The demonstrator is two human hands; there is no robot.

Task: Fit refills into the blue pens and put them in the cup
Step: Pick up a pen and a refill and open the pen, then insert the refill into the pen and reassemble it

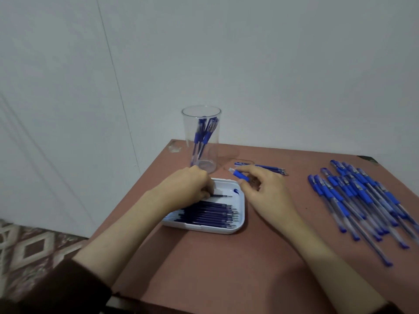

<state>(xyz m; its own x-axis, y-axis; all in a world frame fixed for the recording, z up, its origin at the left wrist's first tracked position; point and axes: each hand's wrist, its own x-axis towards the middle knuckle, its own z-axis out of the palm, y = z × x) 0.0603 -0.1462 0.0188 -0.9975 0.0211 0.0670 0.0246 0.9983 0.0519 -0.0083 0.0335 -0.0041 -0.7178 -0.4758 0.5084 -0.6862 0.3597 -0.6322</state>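
Left hand point(192, 186) pinches a thin dark refill point(221, 196) from the white plastic tray point(242, 214), right hand point(267, 191) grips a blue pen barrel point(241, 175), so feed it in straight.

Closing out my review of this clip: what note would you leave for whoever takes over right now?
The left hand pinches one refill in the white tray, beside its row of refills.
The right hand holds a short blue pen piece beside the tray.
Done: a few blue pens stand in the clear cup.
Left: fit this refill, then work through the pile of pens at the right; loose refills lie beyond the right hand.
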